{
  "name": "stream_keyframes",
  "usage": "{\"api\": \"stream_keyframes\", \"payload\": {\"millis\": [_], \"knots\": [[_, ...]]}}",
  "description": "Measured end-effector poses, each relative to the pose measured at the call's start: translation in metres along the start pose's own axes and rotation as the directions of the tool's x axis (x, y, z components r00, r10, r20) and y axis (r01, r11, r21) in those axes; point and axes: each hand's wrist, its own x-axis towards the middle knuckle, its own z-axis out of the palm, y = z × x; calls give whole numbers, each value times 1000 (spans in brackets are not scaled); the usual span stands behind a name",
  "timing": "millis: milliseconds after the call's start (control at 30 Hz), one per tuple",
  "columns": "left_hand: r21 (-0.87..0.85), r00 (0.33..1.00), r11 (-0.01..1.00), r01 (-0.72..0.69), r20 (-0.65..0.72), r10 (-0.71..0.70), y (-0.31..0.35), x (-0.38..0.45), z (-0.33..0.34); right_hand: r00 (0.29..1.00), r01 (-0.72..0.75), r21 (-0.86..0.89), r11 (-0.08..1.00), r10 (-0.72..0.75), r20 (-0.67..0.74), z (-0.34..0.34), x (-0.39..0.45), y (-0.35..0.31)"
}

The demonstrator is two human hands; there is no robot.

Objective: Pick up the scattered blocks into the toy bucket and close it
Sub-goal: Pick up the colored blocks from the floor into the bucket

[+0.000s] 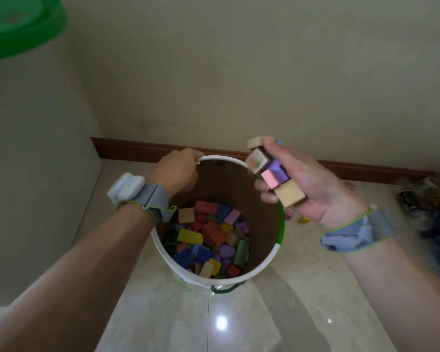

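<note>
Over the toy bucket (277, 252), your right hand (302, 189) is clutching several wooden blocks (277, 174) while your left hand (175, 174) is gripping its rim.

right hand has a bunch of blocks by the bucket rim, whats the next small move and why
Probably shift the right hand a little left over the opening and let go. It grips a handful of blocks right at the far-right rim of the bucket, so dropping now could spill some outside. The left hand grips the far rim, steadying it, and two small blocks lie on the floor beside it.
</note>
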Motion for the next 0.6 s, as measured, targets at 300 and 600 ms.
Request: {"api": "stream_keyframes", "payload": {"millis": [300, 600], "knots": [[-9, 999, 1000, 13, -53, -14, -2, -3, 3, 880, -378, 562, 736, 474, -30, 31, 5, 39], [2, 998, 1000, 30, -57, -30, -1, -1, 6, 961, -277, -192, 942, 275, -36, 39, -4, 50]]}}
